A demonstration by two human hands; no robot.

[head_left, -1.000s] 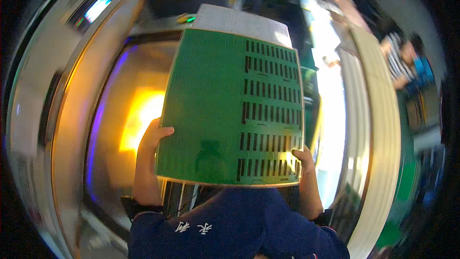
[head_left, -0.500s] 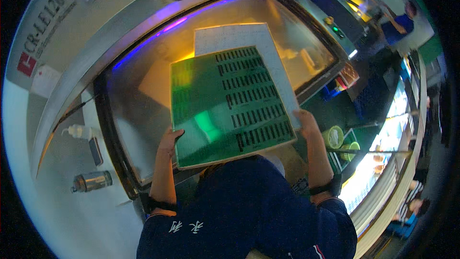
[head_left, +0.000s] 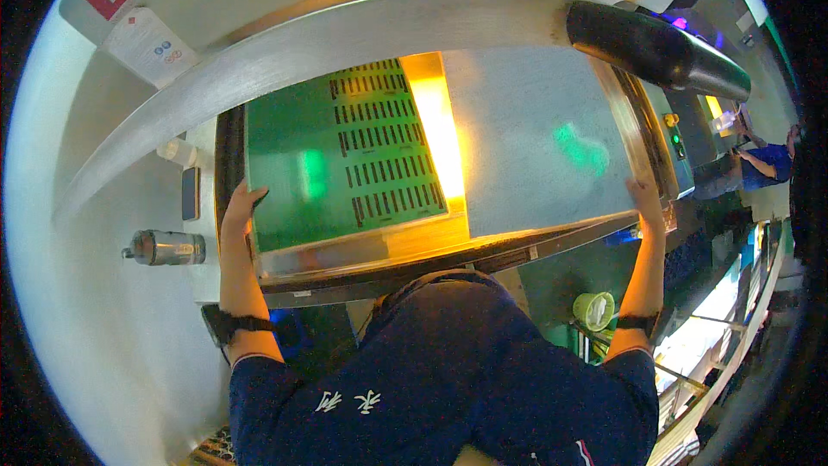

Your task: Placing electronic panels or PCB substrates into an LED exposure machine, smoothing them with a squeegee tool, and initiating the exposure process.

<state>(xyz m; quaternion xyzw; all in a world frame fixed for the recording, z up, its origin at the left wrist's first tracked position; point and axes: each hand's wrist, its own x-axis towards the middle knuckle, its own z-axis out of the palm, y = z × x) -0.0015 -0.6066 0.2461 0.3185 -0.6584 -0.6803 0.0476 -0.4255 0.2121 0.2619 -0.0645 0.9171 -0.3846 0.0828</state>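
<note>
A green panel (head_left: 297,155) with rows of dark slots lies at the left over a framed bed. My left hand (head_left: 242,205) pinches its left edge, thumb on top. To the right, past a strip of bright yellow light (head_left: 438,121), is a pale grey sheet (head_left: 526,147). The fingers of my right hand (head_left: 645,198) are closed at this sheet's near right corner. Both pieces look nearly flat, side by side. Their far edges pass out of sight behind the curved metal edge of the machine.
A curved metal bar (head_left: 388,30) with a thick black handle (head_left: 655,47) spans above the bed. On the left ledge are a clear bottle (head_left: 168,248) and a phone (head_left: 191,193). A green bin (head_left: 593,311) stands low right. Another person (head_left: 768,164) is at the far right.
The green panel and pale sheet, overlapping and held up before, now lie apart side by side, lower over the bed. My hands have moved wider apart. The view has shifted, bringing the bar and handle closer.
</note>
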